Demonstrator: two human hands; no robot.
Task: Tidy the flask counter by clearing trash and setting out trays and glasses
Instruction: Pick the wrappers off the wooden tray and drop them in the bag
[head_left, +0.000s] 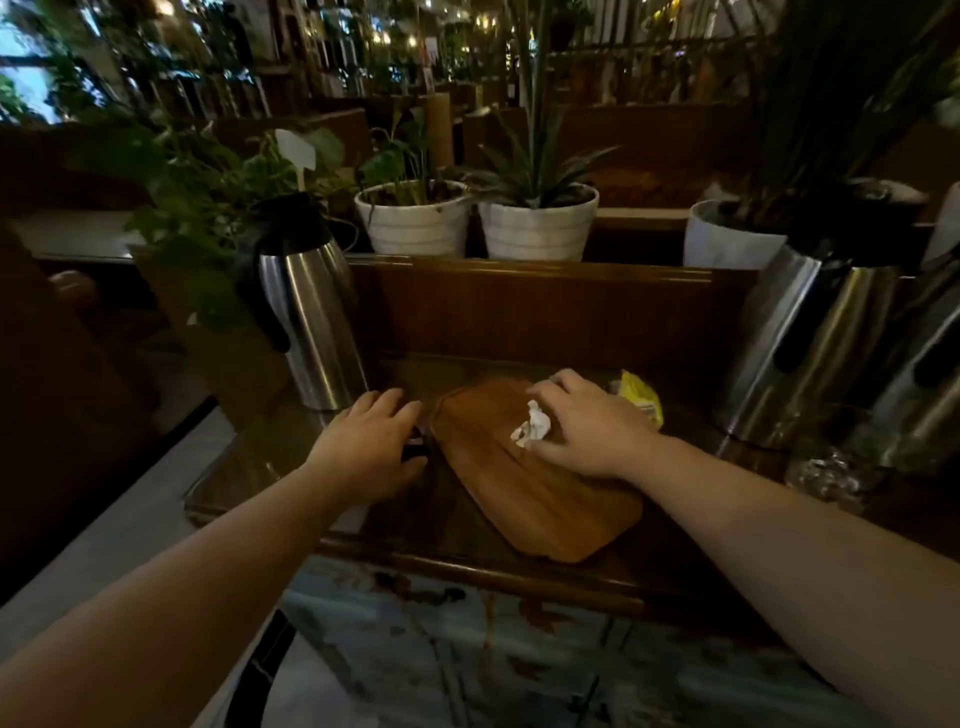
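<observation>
A dark wooden counter (457, 525) with a glossy top is seen from above, and a brown wooden tray (540, 499) of rounded outline lies on it near the middle, slanting from far left to near right. The right hand (587, 426) is laid palm down on the far part of the tray, and a crumpled white tissue (532, 423) is pinched under its thumb and fingers, so the hand is closed on the paper. A yellow wrapper (641, 397) lies on the counter just beyond and to the right of that hand. The left hand (371, 441) is placed on the counter just left of the tray, its fingers curled over a small dark object (414, 448); what the object is cannot be told, nor whether it is firmly gripped. A steel flask (306, 306) with a black top and handle stands at the far left of the counter, and two more steel flasks (810, 338) stand at the far right. A clear glass (831, 462) is seen near the right flasks, blurred. Behind the raised back of the counter, white plant pots (537, 228) are lined up.
</observation>
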